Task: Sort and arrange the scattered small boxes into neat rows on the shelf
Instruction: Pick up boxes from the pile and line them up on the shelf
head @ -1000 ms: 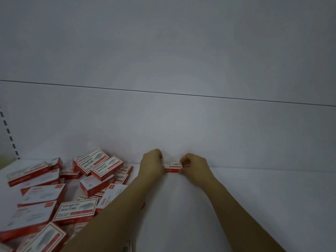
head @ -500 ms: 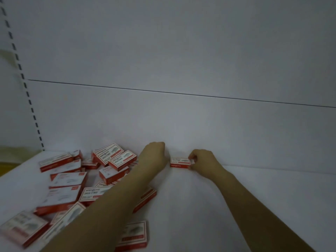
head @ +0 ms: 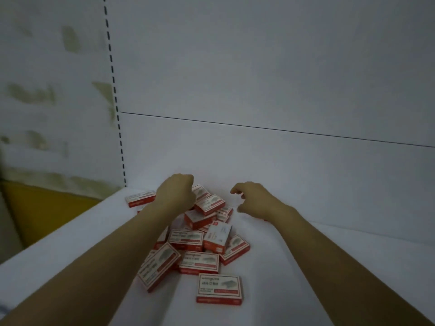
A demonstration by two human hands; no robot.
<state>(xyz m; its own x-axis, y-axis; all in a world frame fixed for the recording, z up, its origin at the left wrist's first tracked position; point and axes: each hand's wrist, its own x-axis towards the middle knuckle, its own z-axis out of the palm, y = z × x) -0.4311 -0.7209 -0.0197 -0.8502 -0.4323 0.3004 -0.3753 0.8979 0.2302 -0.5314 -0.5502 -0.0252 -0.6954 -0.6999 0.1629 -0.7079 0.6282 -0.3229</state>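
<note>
Reaching over small boxes [head: 186,239] heaped just under the fingers, right hand [head: 254,201] is hanging loosely curled and empty, left hand [head: 176,194] is showing curled knuckles, hold unclear; boxes seem light, stiff, pinchable across their narrow sides.

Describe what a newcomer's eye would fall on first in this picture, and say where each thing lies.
First, the jumbled heap of red-and-white staple boxes in the middle of the white shelf, with one box lying apart nearest the camera. Then the two bare hands that reach in: the left hand over the heap's far end, the right hand empty and loosely curled beside it.
</note>
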